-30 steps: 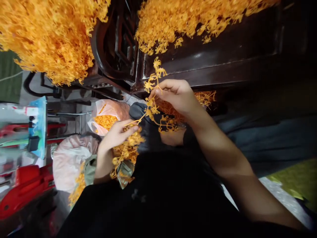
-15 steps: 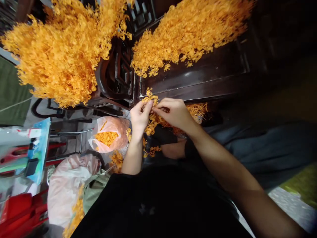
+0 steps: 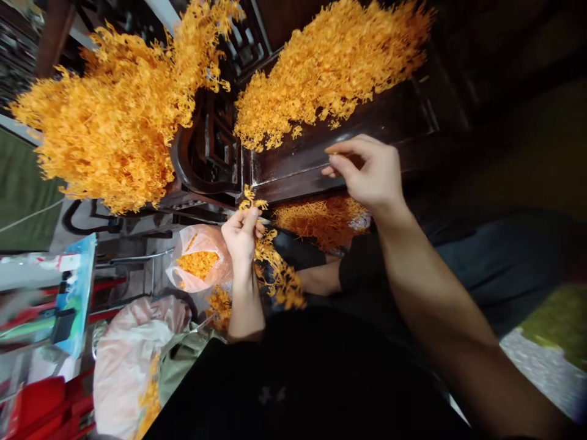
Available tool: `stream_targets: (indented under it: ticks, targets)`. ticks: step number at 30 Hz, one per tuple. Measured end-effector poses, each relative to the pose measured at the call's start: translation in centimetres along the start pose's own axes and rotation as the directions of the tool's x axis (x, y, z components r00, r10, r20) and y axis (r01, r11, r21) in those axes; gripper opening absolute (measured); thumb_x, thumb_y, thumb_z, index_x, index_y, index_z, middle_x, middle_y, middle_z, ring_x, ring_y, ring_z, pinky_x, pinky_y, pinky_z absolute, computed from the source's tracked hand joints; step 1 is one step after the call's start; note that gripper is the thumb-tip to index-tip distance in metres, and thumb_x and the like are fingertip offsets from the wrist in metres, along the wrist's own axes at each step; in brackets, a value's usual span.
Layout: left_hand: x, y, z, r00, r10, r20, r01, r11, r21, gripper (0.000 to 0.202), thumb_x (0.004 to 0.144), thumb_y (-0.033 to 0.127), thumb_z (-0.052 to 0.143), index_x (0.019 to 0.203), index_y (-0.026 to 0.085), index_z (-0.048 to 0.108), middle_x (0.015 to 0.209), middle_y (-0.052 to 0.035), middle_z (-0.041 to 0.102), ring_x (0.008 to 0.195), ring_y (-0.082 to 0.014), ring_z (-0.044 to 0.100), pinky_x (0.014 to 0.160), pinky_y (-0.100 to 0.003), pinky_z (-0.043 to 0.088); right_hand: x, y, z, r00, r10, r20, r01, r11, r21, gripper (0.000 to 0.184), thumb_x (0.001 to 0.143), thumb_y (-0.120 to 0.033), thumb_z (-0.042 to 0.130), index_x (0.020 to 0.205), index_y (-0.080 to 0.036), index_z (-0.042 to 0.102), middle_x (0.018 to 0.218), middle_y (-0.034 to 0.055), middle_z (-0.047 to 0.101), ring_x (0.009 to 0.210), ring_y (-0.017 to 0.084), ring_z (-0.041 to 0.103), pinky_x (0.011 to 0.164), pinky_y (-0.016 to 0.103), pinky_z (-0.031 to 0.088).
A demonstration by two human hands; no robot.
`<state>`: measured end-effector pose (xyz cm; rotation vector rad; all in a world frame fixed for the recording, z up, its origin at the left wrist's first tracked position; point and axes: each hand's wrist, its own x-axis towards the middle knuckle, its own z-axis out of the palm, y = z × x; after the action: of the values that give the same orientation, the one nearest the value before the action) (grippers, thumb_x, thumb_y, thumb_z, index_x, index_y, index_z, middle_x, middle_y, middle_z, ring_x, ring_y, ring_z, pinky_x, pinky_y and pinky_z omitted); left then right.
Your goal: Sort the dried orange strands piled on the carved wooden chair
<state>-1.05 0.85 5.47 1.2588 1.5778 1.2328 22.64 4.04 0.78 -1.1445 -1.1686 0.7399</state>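
My left hand (image 3: 239, 237) is closed on an orange curly strand (image 3: 276, 266), pinched between thumb and fingers. One tip of the strand pokes up above the thumb, and the rest trails down over my lap. My right hand (image 3: 373, 168) is raised apart from it, over the edge of the dark wooden bench (image 3: 316, 159). Its thumb and forefinger are pinched together; what lies between them is too small to make out. Below it, a heap of thin orange stems (image 3: 321, 223) lies by my legs.
A long pile of orange curly pieces (image 3: 330, 73) covers the bench seat, and a bigger heap (image 3: 105, 122) stands at the left. A pink plastic bag (image 3: 219, 244) holds orange bits. Further left are a whitish bag (image 3: 121, 348), a blue-edged panel (image 3: 76, 293) and red plastic (image 3: 39, 400).
My hands were together at the strand; now my right hand has moved away up and to the right. My left hand has shifted left and down, still holding the strand.
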Motion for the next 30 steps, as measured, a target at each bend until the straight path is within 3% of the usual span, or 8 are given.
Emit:
stream_targets:
  ticks: [3,7,11,16,19,23,26,30]
  targets:
    - [-0.5,0.5,0.1,0.988,-0.053,0.147,0.057,0.998,-0.019,0.041,0.071,0.055,0.086,0.074,0.016,0.074,0.048,0.0035,0.061,0.037,-0.0055,0.046,0.04,-0.018,0.033,-0.7,-1.0,1.0,0.989,-0.016,0.145,0.005,0.997,0.08,0.022,0.098,-0.023,0.052,0.103,-0.019,0.072,0.095,0.0062,0.066,0.084,0.017,0.065,0.078,0.033,0.052]
    - [-1.2,1.0,1.5,0.984,-0.066,0.167,0.083,0.992,-0.093,0.04,0.071,0.053,0.086,0.076,0.015,0.073,0.048,0.0037,0.06,0.037,-0.005,0.046,0.04,-0.018,0.033,-2.4,-2.9,4.5,0.944,-0.077,0.322,0.064,0.997,0.05,0.018,0.097,-0.031,0.056,0.097,-0.018,0.068,0.089,0.0042,0.062,0.084,0.017,0.057,0.082,0.033,0.046]
    - [-1.3,1.5,1.9,0.961,-0.106,0.256,0.126,0.99,-0.061,0.036,0.071,0.048,0.086,0.069,0.015,0.072,0.043,0.0032,0.057,0.033,-0.0046,0.042,0.036,-0.018,0.026,-2.5,-2.4,5.6,0.985,-0.101,0.141,0.098,0.995,0.026,0.026,0.097,-0.03,0.058,0.073,-0.019,0.054,0.076,0.0021,0.056,0.074,0.015,0.052,0.073,0.033,0.041]
    - [-0.7,1.8,0.7,0.963,-0.107,0.248,0.132,0.988,-0.085,0.029,0.073,0.042,0.084,0.069,0.015,0.075,0.041,0.0034,0.055,0.031,-0.0043,0.039,0.035,-0.018,0.022,0.1,0.7,2.7,0.983,0.118,-0.143,-0.075,0.957,0.279,0.039,0.101,-0.06,0.049,0.087,-0.024,0.054,0.07,-0.0006,0.047,0.062,0.014,0.048,0.058,0.029,0.04]
    - [-0.6,1.5,0.8,0.96,-0.117,0.255,0.144,0.986,-0.089,0.028,0.074,0.042,0.084,0.07,0.015,0.075,0.041,0.0037,0.055,0.031,-0.0042,0.039,0.036,-0.019,0.023,0.0,0.5,2.1,0.978,0.205,0.041,-0.206,0.915,0.348,0.048,0.094,-0.071,0.053,0.09,-0.024,0.057,0.07,-0.0007,0.049,0.06,0.013,0.046,0.052,0.027,0.038]
    - [-0.5,1.3,2.4,0.944,-0.13,0.304,0.167,0.981,-0.1,0.031,0.074,0.045,0.084,0.07,0.016,0.074,0.041,0.0041,0.054,0.031,-0.0041,0.039,0.036,-0.019,0.024,-2.0,-2.2,4.3,0.953,0.121,0.279,-0.168,0.974,0.153,0.039,0.09,-0.056,0.067,0.078,-0.02,0.06,0.07,0.0006,0.057,0.064,0.013,0.049,0.06,0.029,0.042]
    - [-0.7,1.4,2.6,0.933,-0.153,0.325,0.197,0.975,-0.105,0.032,0.072,0.045,0.085,0.068,0.016,0.073,0.04,0.0046,0.052,0.031,-0.0042,0.038,0.035,-0.019,0.022,-1.6,-2.1,4.6,0.995,0.089,0.045,-0.092,0.992,0.088,0.04,0.093,-0.053,0.063,0.073,-0.021,0.053,0.066,-0.0007,0.052,0.062,0.012,0.046,0.062,0.03,0.041]
    - [-1.2,1.0,1.0,0.936,-0.19,0.297,0.236,0.963,-0.127,0.029,0.072,0.044,0.085,0.068,0.017,0.073,0.039,0.0054,0.051,0.031,-0.0043,0.037,0.036,-0.019,0.025,0.6,0.7,1.9,0.959,0.25,-0.131,-0.194,0.922,0.334,0.046,0.094,-0.07,0.053,0.085,-0.025,0.049,0.069,-0.0026,0.047,0.057,0.012,0.046,0.053,0.027,0.041]
